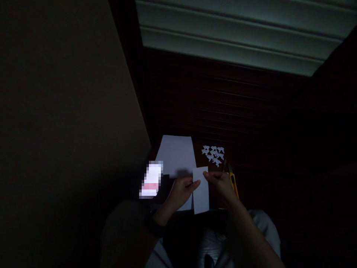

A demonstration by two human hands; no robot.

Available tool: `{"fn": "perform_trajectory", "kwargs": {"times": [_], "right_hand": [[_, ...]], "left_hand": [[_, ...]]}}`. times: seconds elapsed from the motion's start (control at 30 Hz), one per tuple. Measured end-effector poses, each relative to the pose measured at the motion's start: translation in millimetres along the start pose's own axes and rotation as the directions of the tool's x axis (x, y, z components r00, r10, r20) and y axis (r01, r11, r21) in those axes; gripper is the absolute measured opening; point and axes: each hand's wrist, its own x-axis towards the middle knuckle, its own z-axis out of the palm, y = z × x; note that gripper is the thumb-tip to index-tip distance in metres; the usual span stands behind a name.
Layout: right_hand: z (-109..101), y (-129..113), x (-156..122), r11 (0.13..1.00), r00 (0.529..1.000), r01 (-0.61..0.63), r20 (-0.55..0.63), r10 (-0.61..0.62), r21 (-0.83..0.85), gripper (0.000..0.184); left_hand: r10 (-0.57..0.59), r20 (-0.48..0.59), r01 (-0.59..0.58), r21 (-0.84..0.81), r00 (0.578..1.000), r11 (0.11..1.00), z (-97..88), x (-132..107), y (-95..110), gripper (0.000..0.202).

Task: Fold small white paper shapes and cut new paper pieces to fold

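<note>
Between my two hands is an oblong piece of white paper (200, 195), held up over the near side of a small dark surface. My left hand (182, 190) pinches its left edge, thumb on the front. At its upper right, my right hand (221, 181) grips it between thumb and fingers. Larger white sheets (177, 154) lie behind and left of my hands. Beyond my right hand sits a cluster of small folded white paper pieces (213, 154). A yellow utility knife (233, 182) lies just right of my right hand, partly hidden by it.
A lit phone screen (152, 180), blurred out, is left of my left hand. Next to the yellow knife is a thin dark tool (224, 164). A plain wall (69, 93) rises on the left, and pale slats (237, 41) are at the top. The room is very dark.
</note>
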Motion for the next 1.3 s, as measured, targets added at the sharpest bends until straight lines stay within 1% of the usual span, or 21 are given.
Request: {"fn": "perform_trajectory", "kwargs": {"times": [0.13, 0.23, 0.33, 0.5, 0.57, 0.7, 0.77, 0.83, 0.97, 1.1, 1.23, 1.3], "right_hand": [[-1, 6, 2, 0.998, 1.000, -0.021, -0.008, 0.022, 0.060, 0.027], [-1, 5, 2, 0.994, 1.000, -0.017, -0.011, 0.018, 0.106, 0.026], [0, 2, 3, 0.994, 0.998, 0.004, -0.057, 0.002, 0.105, 0.029], [5, 3, 5, 0.997, 0.993, 0.013, -0.118, -0.003, 0.082, 0.031], [6, 5, 5, 0.996, 0.993, 0.016, -0.116, -0.006, 0.087, 0.030], [3, 16, 5, 0.996, 0.999, -0.013, -0.032, 0.016, 0.083, 0.028], [0, 22, 6, 0.997, 0.999, -0.042, -0.008, 0.042, 0.066, 0.029], [-3, 28, 6, 0.996, 0.998, -0.056, -0.004, 0.057, 0.069, 0.029], [-6, 37, 7, 0.991, 0.994, -0.090, 0.064, 0.083, 0.102, 0.030], [-9, 42, 6, 0.990, 0.993, -0.106, 0.063, 0.101, 0.088, 0.032], [-10, 43, 5, 0.987, 0.989, -0.122, 0.099, 0.111, 0.109, 0.032], [-9, 41, 3, 0.987, 0.989, -0.115, 0.103, 0.104, 0.111, 0.031]], "left_hand": [[-0.036, 0.029, 0.038, -0.042, 0.999, 0.998, -0.7, -1, -3, 0.037], [-0.075, 0.101, 0.087, -0.117, 0.992, 0.989, -2.7, -2, -3, 0.035], [-0.097, 0.163, 0.124, -0.167, 0.982, 0.978, -3.8, -4, -1, 0.033], [-0.128, 0.177, 0.168, -0.234, 0.976, 0.958, -3.4, -5, 3, 0.036], [-0.141, 0.170, 0.180, -0.240, 0.975, 0.954, -3.5, -5, 4, 0.036], [-0.174, 0.061, 0.183, -0.208, 0.983, 0.961, -4.7, -1, 0, 0.036], [-0.191, 0.031, 0.193, -0.190, 0.981, 0.962, -5.4, 1, -3, 0.037], [-0.200, 0.044, 0.205, -0.179, 0.979, 0.962, -5.8, 2, -5, 0.037], [-0.181, 0.046, 0.186, -0.198, 0.982, 0.962, -5.1, 2, -8, 0.037], [-0.164, 0.050, 0.170, -0.168, 0.985, 0.971, -3.8, 2, -10, 0.037], [-0.176, -0.009, 0.174, -0.124, 0.984, 0.977, -3.6, 4, -12, 0.041], [-0.188, -0.003, 0.186, -0.128, 0.982, 0.974, -3.8, 4, -11, 0.043]]}}
